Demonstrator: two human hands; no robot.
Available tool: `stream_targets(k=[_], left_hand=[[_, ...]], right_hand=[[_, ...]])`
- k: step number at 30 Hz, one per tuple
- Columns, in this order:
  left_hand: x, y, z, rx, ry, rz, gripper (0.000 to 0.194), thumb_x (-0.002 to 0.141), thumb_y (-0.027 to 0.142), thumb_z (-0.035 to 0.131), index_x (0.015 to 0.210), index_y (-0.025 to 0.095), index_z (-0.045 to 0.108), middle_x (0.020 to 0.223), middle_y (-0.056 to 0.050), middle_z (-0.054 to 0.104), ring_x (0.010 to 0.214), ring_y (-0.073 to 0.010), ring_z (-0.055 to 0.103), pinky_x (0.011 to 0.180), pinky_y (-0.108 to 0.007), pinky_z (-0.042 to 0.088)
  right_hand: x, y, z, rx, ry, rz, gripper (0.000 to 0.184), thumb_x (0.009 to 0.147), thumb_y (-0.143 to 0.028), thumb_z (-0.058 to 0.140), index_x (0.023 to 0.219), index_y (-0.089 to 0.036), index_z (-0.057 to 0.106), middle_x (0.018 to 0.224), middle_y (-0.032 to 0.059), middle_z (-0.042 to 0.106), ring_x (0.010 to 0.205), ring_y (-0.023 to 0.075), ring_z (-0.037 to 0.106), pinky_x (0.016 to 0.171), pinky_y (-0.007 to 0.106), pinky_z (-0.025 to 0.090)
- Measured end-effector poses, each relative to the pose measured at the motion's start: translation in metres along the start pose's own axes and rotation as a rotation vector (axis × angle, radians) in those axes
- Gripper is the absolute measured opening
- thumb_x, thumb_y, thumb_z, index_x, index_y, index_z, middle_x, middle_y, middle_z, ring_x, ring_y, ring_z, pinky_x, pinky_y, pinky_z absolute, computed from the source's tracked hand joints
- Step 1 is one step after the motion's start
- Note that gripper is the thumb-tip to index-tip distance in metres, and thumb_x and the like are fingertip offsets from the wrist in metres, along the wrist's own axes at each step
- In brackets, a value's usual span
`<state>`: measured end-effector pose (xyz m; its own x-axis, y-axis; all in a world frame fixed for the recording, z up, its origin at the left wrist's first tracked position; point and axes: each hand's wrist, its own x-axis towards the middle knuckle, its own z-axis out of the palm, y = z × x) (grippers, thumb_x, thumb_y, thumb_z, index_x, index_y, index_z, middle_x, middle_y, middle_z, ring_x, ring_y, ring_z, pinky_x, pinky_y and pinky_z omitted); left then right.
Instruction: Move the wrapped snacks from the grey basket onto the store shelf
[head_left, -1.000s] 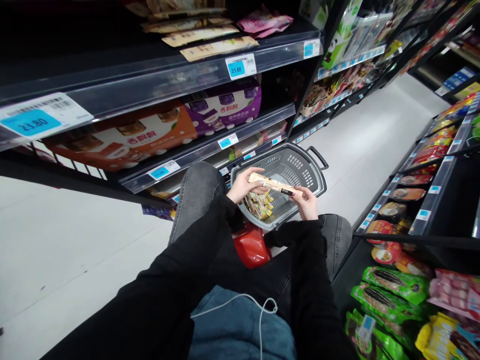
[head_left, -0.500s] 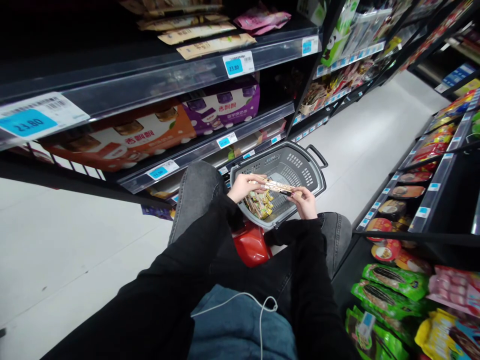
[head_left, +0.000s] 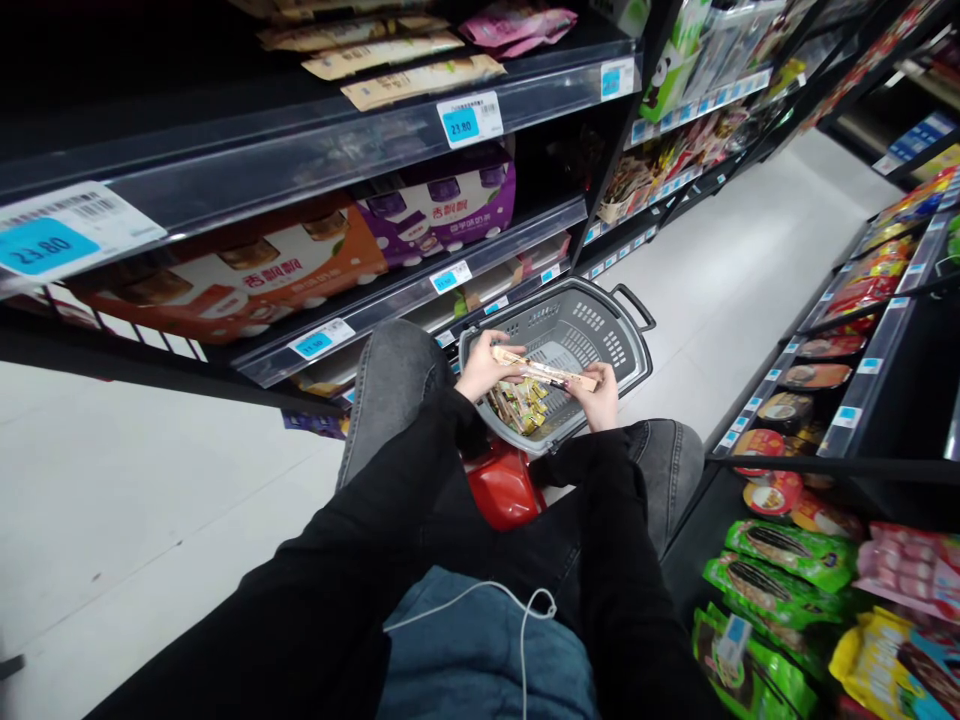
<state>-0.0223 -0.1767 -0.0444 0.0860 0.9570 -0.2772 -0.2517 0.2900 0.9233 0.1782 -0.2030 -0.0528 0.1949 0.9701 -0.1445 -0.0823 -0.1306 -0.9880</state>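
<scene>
A long, slim printed snack packet is stretched between my two hands above a grey shopping basket. My left hand grips its left end, and my right hand pinches the other end. Both hands are closed on it. The packet slopes slightly down to the right. Below it, several small yellow and brown packets lie in the near left part of the basket. The basket's black handle sticks out at its far right end. What is printed on the held packet is too small to read.
To my left stands a shelf with boxed cup drinks, price tags and flat beige packets. A right-hand shelf holds green bags and round tubs. A red object sits between my legs; the aisle floor stretches ahead.
The packet has turned a little between my hands, its left end now showing above the left fingers. My right hand has shifted slightly left and up.
</scene>
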Motion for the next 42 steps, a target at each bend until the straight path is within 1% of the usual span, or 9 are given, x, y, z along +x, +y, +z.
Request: stream_targets(k=[6,16,20,24,27,29,35,38,42], left_hand=[[0.002,0.009,-0.009,-0.019,-0.264,-0.163,0.037,0.059,0.016,0.077,0.090,0.006,0.059,0.085,-0.009,0.067,0.077,-0.0192,0.067,0.075,-0.035,0.057],[-0.010,0.024,-0.015,-0.220,-0.591,-0.257,0.046,0.068,0.016,0.071,0.111,0.008,0.059,0.112,-0.017,0.063,0.099,-0.0260,0.062,0.086,-0.037,0.050],[-0.015,0.029,-0.014,-0.259,-0.615,-0.360,0.052,0.067,0.021,0.071,0.116,0.009,0.057,0.112,-0.019,0.062,0.097,-0.0287,0.063,0.079,-0.036,0.052],[-0.021,0.026,-0.006,-0.262,-0.686,-0.644,0.056,0.077,0.047,0.057,0.115,0.006,0.057,0.111,-0.024,0.060,0.088,-0.0306,0.065,0.064,-0.036,0.053],[-0.025,0.015,0.004,-0.197,-0.820,-0.805,0.055,0.081,0.049,0.050,0.114,0.005,0.058,0.104,-0.024,0.063,0.064,-0.0221,0.065,0.046,-0.028,0.049],[-0.028,0.007,0.009,-0.180,-0.883,-0.799,0.045,0.081,0.041,0.054,0.109,0.005,0.060,0.091,-0.019,0.067,0.050,-0.0152,0.059,0.039,-0.023,0.045],[-0.029,-0.007,0.017,-0.169,-0.836,-0.687,0.022,0.067,0.020,0.071,0.084,0.009,0.062,0.070,-0.006,0.065,0.058,-0.0134,0.062,0.051,-0.023,0.052],[-0.027,-0.010,0.021,-0.088,-0.742,-0.618,0.029,0.059,0.021,0.077,0.080,0.009,0.060,0.070,-0.004,0.063,0.060,-0.0132,0.061,0.058,-0.027,0.053],[-0.025,-0.018,0.025,0.075,-0.632,-0.511,0.041,0.052,0.027,0.080,0.082,0.010,0.059,0.071,-0.001,0.061,0.061,-0.0129,0.059,0.057,-0.027,0.050]], right_hand=[[0.006,-0.004,-0.017,0.039,0.013,-0.005,0.040,0.053,-0.034,0.075,0.085,-0.018,0.057,0.074,0.0009,0.061,0.070,0.0174,0.060,0.065,0.036,0.056],[0.004,-0.011,-0.036,0.208,-0.034,-0.020,0.041,0.064,-0.045,0.070,0.093,-0.018,0.061,0.082,0.0040,0.064,0.071,0.0155,0.060,0.063,0.033,0.057],[0.003,-0.014,-0.036,0.248,-0.060,-0.028,0.036,0.066,-0.044,0.068,0.092,-0.020,0.060,0.081,0.0030,0.063,0.068,0.0139,0.058,0.060,0.030,0.055],[0.000,-0.017,-0.033,0.285,-0.086,-0.036,0.032,0.064,-0.044,0.069,0.084,-0.023,0.059,0.071,0.0000,0.059,0.060,0.0120,0.054,0.053,0.027,0.051],[-0.004,-0.018,-0.027,0.255,-0.166,-0.025,0.032,0.061,-0.047,0.070,0.077,-0.023,0.057,0.068,-0.0005,0.057,0.059,0.0125,0.053,0.056,0.029,0.051],[-0.006,-0.017,-0.022,0.241,-0.210,-0.023,0.032,0.059,-0.048,0.071,0.072,-0.023,0.056,0.067,-0.0003,0.057,0.062,0.0136,0.054,0.061,0.031,0.051],[-0.007,-0.017,-0.017,0.279,-0.278,-0.002,0.032,0.063,-0.046,0.071,0.082,-0.024,0.059,0.093,0.0037,0.063,0.081,0.0180,0.061,0.076,0.037,0.052],[-0.007,-0.017,-0.015,0.319,-0.290,0.056,0.044,0.065,-0.047,0.069,0.101,-0.024,0.058,0.109,0.0072,0.062,0.091,0.0208,0.062,0.080,0.039,0.051],[-0.005,-0.007,-0.011,0.311,-0.245,0.156,0.045,0.062,-0.045,0.072,0.097,-0.019,0.060,0.095,0.0076,0.068,0.087,0.0208,0.064,0.078,0.036,0.052]])
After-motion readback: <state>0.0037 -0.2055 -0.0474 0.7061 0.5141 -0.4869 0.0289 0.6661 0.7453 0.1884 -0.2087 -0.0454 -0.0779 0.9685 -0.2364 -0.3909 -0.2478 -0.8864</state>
